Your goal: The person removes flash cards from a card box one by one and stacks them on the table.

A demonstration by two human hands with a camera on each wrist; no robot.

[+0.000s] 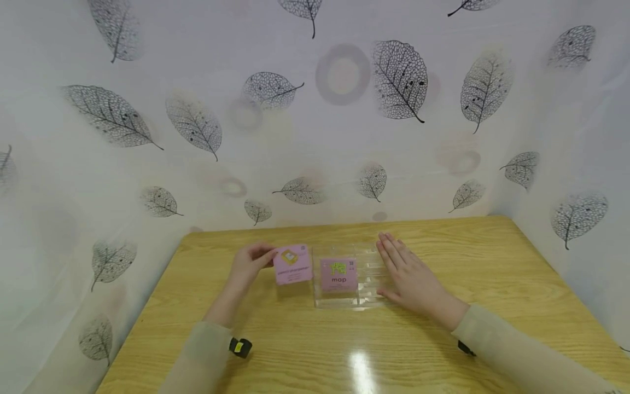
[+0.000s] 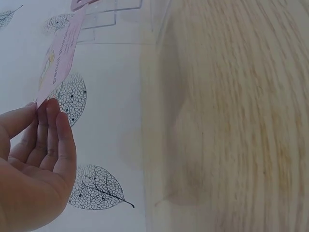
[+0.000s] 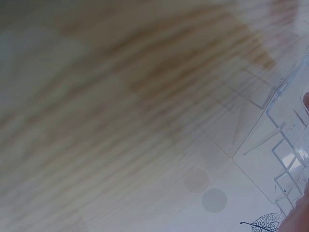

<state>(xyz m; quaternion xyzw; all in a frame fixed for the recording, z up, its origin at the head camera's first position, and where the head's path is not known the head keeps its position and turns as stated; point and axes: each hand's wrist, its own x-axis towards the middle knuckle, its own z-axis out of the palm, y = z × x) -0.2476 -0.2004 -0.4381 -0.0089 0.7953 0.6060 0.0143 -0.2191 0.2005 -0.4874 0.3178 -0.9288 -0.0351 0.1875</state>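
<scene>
My left hand (image 1: 249, 265) pinches a pink card (image 1: 293, 265) by its edge; the card reads "pencil sharpener" and carries a yellow picture. In the left wrist view the thumb and fingertips grip that card (image 2: 60, 58) at its lower corner. Beside it on the table is a clear plastic box (image 1: 337, 301), with another pink card (image 1: 339, 275), marked "map", in its left part. My right hand (image 1: 410, 276) rests with straight fingers on the right part of the box. In the right wrist view the box's clear wall (image 3: 256, 145) shows, and only slivers of the hand.
The wooden table (image 1: 295, 350) carries the box near its far side. A pale cloth with leaf prints (image 1: 315, 131) hangs behind and at both sides. A black strap with a yellow mark (image 1: 240, 347) is at my left wrist.
</scene>
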